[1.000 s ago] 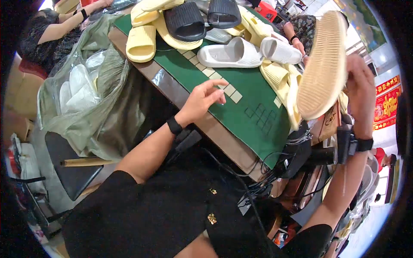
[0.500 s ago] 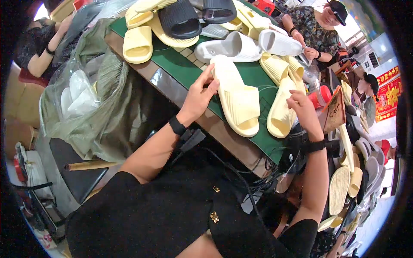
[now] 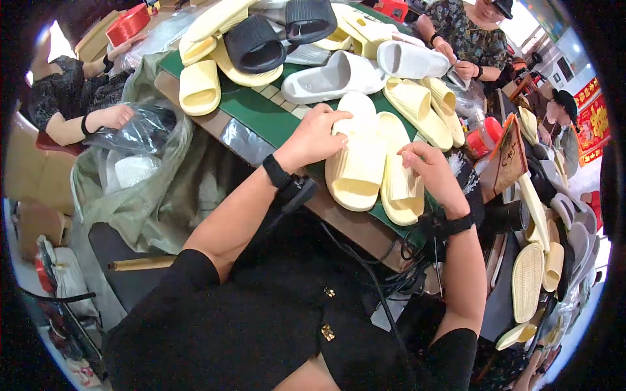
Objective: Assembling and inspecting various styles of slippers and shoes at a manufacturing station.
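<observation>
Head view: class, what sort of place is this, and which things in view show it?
Probably a footwear packing workshop. Many loose slide sandals lie heaped on a green-topped table, the hands pair two pale yellow ones, and more soles stack alongside.

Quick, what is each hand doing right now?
Left hand: fingers closed on the left pale yellow slipper.
Right hand: gripping the right pale yellow slipper.

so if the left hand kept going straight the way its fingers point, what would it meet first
Probably the white foam slide sandal just beyond the left hand, which rests on a pale yellow ribbed slide sandal; depth is hard to judge.
</observation>
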Available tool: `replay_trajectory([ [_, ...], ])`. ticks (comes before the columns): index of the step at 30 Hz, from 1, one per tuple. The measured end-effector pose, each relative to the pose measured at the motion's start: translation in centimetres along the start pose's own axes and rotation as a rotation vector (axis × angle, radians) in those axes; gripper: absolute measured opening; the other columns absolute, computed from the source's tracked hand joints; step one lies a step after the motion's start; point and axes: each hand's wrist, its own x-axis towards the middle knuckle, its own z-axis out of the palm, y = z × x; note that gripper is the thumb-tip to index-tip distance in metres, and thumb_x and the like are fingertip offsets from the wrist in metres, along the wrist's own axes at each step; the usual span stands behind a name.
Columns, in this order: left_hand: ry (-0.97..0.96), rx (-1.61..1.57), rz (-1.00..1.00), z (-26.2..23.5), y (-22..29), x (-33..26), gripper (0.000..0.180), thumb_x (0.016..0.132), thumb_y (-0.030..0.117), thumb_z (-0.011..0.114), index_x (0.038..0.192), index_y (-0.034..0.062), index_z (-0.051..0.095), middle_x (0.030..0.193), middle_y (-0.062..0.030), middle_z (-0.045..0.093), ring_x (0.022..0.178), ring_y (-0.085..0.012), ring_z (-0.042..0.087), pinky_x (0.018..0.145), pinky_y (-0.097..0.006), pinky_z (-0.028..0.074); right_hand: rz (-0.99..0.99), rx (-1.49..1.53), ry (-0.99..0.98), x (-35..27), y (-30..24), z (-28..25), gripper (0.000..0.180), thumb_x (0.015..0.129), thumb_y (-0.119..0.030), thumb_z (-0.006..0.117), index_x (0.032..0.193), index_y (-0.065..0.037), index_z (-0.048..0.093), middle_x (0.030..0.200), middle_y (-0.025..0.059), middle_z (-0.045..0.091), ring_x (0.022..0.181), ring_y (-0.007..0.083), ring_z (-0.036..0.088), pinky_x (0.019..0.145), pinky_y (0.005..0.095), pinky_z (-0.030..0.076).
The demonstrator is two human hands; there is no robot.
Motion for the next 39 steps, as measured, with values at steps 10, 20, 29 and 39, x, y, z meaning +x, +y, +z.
replay_trajectory([
  [10,0.048,0.186,0.181,0.6,3.4,-0.2,0.050,0.080,0.034,0.074,0.124,0.0131,0.061,0.120,-0.0203,0.054,0.115,-0.0370,0.051,0.098,-0.047,0.041,-0.066,0.171,0.576,-0.5,-1.8,-5.1,0.018,0.096,-0.018,0.059,0.093,-0.003,0.069,0.072,0.0030,0.066,0.050,0.0034,0.046,0.045,0.0175,0.034],
  [20,-0.248,0.376,0.295,3.3,7.6,0.1,0.068,0.065,0.050,0.078,0.114,0.0060,0.060,0.115,-0.0179,0.056,0.109,-0.0358,0.052,0.091,-0.049,0.040,-0.245,0.149,0.897,3.0,-4.8,-8.9,0.013,0.093,-0.014,0.066,0.096,-0.002,0.069,0.080,0.0004,0.065,0.075,0.0060,0.057,0.068,0.0215,0.042],
  [29,-0.603,0.176,0.363,0.6,5.2,3.8,0.048,0.064,0.032,0.075,0.100,0.0029,0.063,0.102,-0.0163,0.063,0.103,-0.0355,0.054,0.090,-0.041,0.046,-0.395,-0.121,1.091,6.6,1.0,-13.7,0.014,0.094,-0.016,0.065,0.096,-0.002,0.066,0.087,-0.0017,0.063,0.080,0.0072,0.055,0.074,0.0232,0.043],
  [39,-0.166,-0.221,0.209,0.2,4.9,5.8,0.050,0.088,0.030,0.068,0.128,0.0046,0.056,0.093,-0.0128,0.068,0.086,-0.0204,0.066,0.077,-0.033,0.052,-0.249,0.208,0.718,7.3,0.2,-7.8,0.010,0.093,-0.012,0.065,0.097,-0.005,0.068,0.081,-0.0049,0.060,0.071,0.0016,0.048,0.061,0.0177,0.035],
])
